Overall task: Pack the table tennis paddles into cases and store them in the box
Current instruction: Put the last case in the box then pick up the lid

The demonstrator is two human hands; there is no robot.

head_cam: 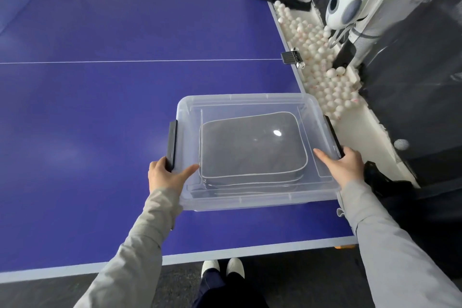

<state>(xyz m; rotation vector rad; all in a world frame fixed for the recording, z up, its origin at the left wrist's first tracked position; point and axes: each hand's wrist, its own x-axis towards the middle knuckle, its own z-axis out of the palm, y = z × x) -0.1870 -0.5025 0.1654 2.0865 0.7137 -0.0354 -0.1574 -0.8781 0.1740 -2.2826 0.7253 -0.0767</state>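
clear lidded box (250, 197) sits at the near right corner of the table (100, 97), grey cases (252, 147) inside. left hand (165, 175) and right hand (346, 166) clasp its black latches (172, 144). judged light, rigid, slick plastic; carry by both ends.

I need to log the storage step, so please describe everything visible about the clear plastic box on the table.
The clear plastic box is a shallow, translucent rectangular bin with its lid on and a dark latch on each short side. It sits on the blue table tennis table near the right front corner. Through the lid, grey paddle cases with light piping show, apparently stacked. The left hand grips the left latch; the right hand holds the right side.
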